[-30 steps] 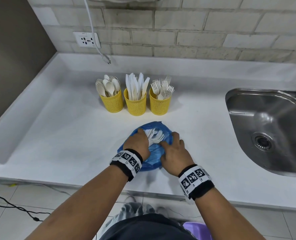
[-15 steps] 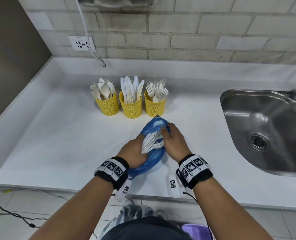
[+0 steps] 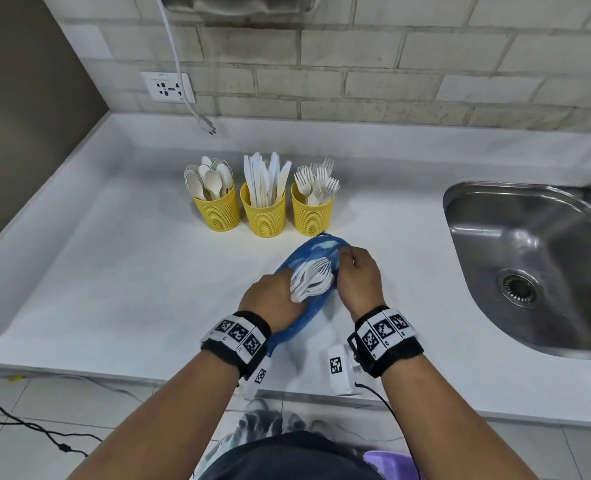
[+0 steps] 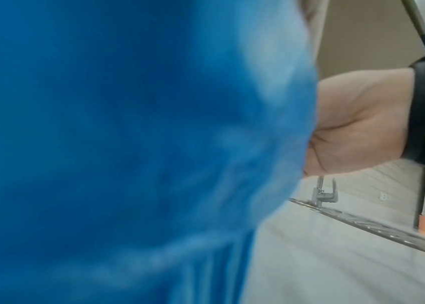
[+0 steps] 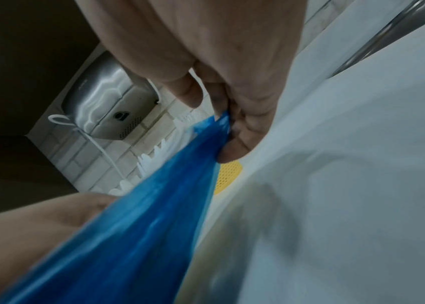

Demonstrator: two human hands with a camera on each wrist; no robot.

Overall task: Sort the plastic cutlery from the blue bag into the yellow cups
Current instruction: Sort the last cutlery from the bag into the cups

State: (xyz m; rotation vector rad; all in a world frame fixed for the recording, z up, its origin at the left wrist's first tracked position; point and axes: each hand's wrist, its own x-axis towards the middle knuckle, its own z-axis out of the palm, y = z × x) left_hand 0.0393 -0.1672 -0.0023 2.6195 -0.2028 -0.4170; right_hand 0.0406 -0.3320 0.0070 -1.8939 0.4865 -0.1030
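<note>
The blue bag point(image 3: 299, 322) lies on the white counter point(image 3: 114, 271) in front of three yellow cups. The cups hold spoons point(image 3: 216, 211), knives point(image 3: 263, 216) and forks point(image 3: 312, 214). My left hand point(image 3: 273, 299) is in the bag's mouth and grips a bundle of white cutlery point(image 3: 313, 282). My right hand point(image 3: 344, 256) pinches the bag's far rim. In the right wrist view, its fingertips point(image 5: 232, 150) squeeze the blue film point(image 5: 141, 226) taut, with a yellow cup point(image 5: 228, 176) beyond. The bag point(image 4: 128, 144) fills the left wrist view and hides the left fingers.
A steel sink point(image 3: 529, 265) with a tap point(image 4: 320, 193) sits to the right. A wall socket point(image 3: 167, 86) and a dangling plug point(image 3: 209, 128) are at the back left. A hand dryer point(image 5: 107, 111) hangs on the brick wall above.
Both hands and the bag have shifted toward the cups. The left hand has drawn the cutlery bundle further out of the bag, and the right hand has moved from the bag's side to its far rim.
</note>
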